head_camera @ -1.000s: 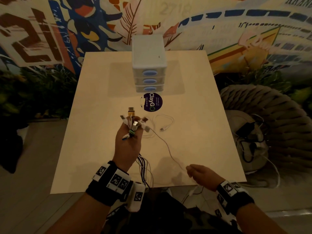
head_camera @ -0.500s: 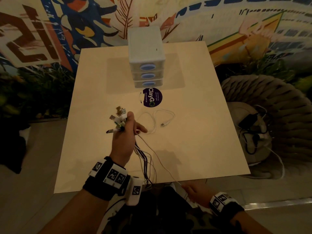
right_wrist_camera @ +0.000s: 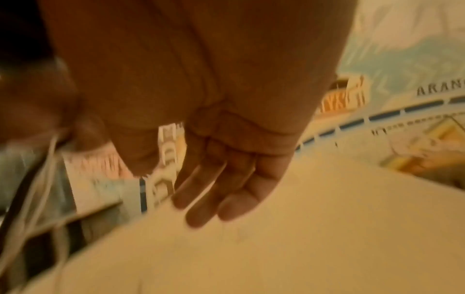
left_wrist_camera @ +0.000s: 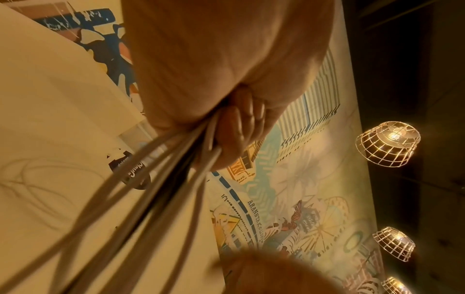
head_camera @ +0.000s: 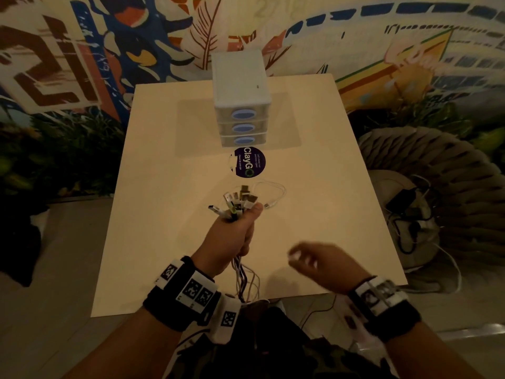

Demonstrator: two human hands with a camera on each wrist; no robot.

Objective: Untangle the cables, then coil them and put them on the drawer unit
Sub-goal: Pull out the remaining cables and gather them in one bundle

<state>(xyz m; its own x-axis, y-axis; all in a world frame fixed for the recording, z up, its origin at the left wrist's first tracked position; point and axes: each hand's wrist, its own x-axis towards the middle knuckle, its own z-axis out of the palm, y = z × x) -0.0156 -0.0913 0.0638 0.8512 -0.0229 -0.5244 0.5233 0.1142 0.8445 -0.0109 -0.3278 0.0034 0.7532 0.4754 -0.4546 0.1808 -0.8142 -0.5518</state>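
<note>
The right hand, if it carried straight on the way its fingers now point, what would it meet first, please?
Probably the bundle of cables hanging below the left hand. The right hand is open above the table, fingers aimed left toward those strands. It is blurred, so depth is uncertain.

The pale square wooden table (head_camera: pixel 314 214) carries the white three-drawer plastic unit (head_camera: pixel 240 102) at its 12 o'clock edge. Just in front lies a dark round sticker (head_camera: pixel 250 162), and nearer still a loose white cable (head_camera: pixel 276 192) (on the tabletop). A grey woven rope pouf (head_camera: pixel 437 187) sits at 3 o'clock, beside the table.
</note>
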